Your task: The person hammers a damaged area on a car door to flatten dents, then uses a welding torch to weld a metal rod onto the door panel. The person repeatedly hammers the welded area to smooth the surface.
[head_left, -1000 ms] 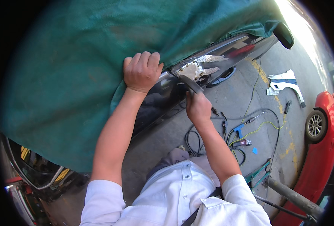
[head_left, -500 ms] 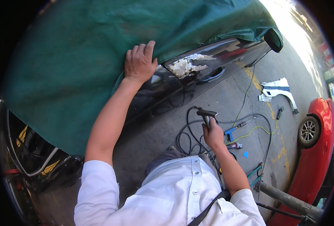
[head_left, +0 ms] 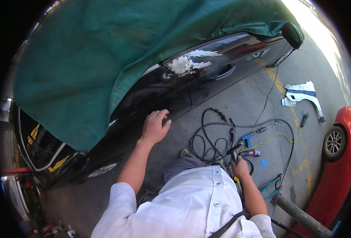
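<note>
In my right hand is a hammer, held low in front of my body with its head upward. My left hand holds nothing. Its fingers are loosely bent and apart from the thumb, in front of the black car's lower side; whether it touches the panel I cannot tell. A green cover drapes over the car's roof. Beyond my left hand, the car's door has a patch of bare, pale metal with ragged edges, left of the door handle.
Looped black cables, a blue-handled tool and a grinder-like power tool lie on the floor. A white fender panel is farther right. A red car and a grey post stand at right.
My left hand has let go of the green cover and come down nearer my body. My right hand has lowered with the hammer. The cover's edge now hangs differently, showing more of the car's side.
</note>
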Demonstrator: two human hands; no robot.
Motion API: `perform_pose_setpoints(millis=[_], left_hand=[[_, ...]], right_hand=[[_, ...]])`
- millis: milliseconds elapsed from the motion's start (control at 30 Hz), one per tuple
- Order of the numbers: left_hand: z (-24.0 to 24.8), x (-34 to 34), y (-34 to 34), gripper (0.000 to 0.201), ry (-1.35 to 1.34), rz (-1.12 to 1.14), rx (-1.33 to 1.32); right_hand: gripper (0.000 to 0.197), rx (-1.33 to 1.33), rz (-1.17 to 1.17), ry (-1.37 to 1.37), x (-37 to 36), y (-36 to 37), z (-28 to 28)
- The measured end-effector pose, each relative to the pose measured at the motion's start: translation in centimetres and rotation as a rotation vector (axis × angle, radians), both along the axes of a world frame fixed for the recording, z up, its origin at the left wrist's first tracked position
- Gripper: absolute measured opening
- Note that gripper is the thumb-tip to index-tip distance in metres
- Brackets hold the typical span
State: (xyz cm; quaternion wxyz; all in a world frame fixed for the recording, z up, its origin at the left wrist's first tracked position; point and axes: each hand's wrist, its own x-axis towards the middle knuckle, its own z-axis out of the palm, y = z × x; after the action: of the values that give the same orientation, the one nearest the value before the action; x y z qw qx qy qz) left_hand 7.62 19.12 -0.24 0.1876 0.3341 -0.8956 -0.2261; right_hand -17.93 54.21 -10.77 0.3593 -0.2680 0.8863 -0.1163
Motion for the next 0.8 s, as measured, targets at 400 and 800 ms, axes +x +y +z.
perform_pose_setpoints(millis=[400,800], left_hand=[[-1.5,-3.3,-2.2,0.069,-0.255,0.174,-0.292],[-3.0,-6.5,-2.7,0.068,-0.405,-0.118,-0.29]], right_hand=[[0.041,0.247,0.3,-0.129,-1.1,5.8,-5.4],[0.037,0.327,0.298,-0.093,0.2,5.0,-5.0]])
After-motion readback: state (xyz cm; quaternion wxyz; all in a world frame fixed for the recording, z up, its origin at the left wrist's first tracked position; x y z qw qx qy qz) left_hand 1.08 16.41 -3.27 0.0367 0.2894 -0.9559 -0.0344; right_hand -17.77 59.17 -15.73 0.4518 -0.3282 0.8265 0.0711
